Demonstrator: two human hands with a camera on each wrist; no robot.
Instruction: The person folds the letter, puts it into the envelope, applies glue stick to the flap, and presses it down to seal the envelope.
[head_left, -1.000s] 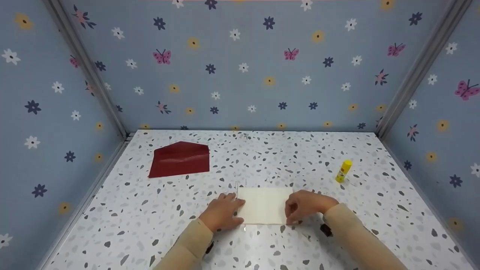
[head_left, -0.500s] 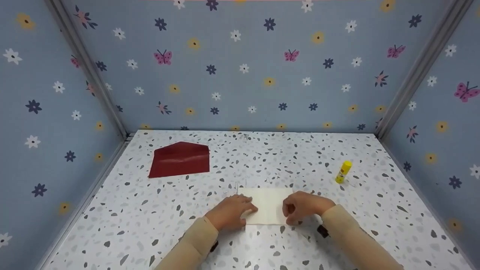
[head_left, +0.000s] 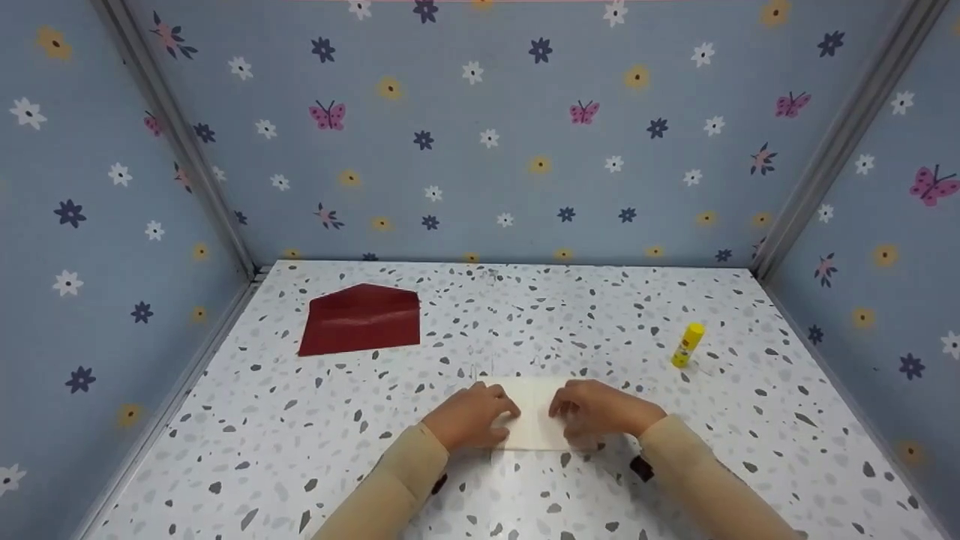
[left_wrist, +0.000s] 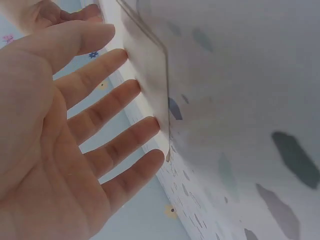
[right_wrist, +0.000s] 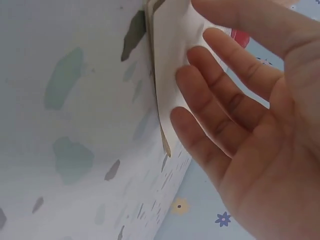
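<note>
A cream folded sheet of paper (head_left: 535, 416) lies flat on the table between both hands. My left hand (head_left: 471, 416) rests its spread fingertips on the left part of the sheet. From the right, my right hand (head_left: 606, 409) touches the paper with loosely bent fingers. The left wrist view has the fingertips (left_wrist: 150, 125) right at the paper's face, near its edge. In the right wrist view the paper (right_wrist: 167, 75) shows more than one layer along its edge, slightly parted at a corner, with the right fingers (right_wrist: 187, 82) against it.
A dark red envelope-shaped piece (head_left: 364, 322) lies at the back left of the speckled table (head_left: 247, 450). A yellow glue stick (head_left: 688, 345) stands at the right. Flower-patterned walls (head_left: 480, 150) enclose the back and sides.
My left hand has slid rightward over the paper's left part. My right hand has shifted slightly left, bringing the hands closer together. The envelope-shaped piece and glue stick stay put.
</note>
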